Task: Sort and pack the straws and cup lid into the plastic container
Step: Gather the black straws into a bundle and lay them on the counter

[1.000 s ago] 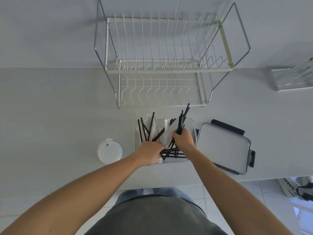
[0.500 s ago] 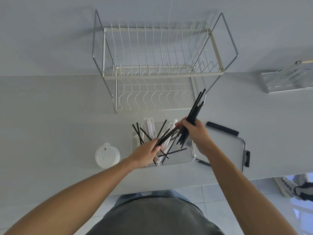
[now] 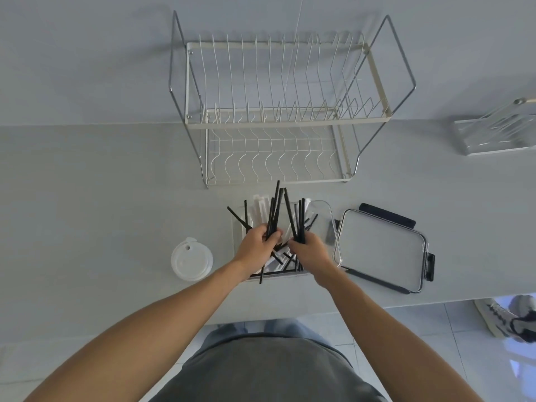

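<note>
A clear plastic container (image 3: 327,211) sits on the counter in front of me, holding a jumble of black straws (image 3: 311,223) and white wrapped straws (image 3: 260,208). My left hand (image 3: 256,247) is over the container's left half, shut on a bunch of black straws that points away from me. My right hand (image 3: 311,252) is beside it, shut on a second bunch of black straws. A white cup lid (image 3: 191,259) lies on the counter left of the container.
The container's clear lid (image 3: 383,249) with dark latches lies flat to the right. A wire dish rack (image 3: 278,117) stands behind the container against the wall. A clear tray (image 3: 499,132) sits far right. The counter edge runs just below my wrists.
My right hand came back from over the clear lid to the container with its bunch of straws. My left hand has gathered a bunch of black straws and holds it upright.
</note>
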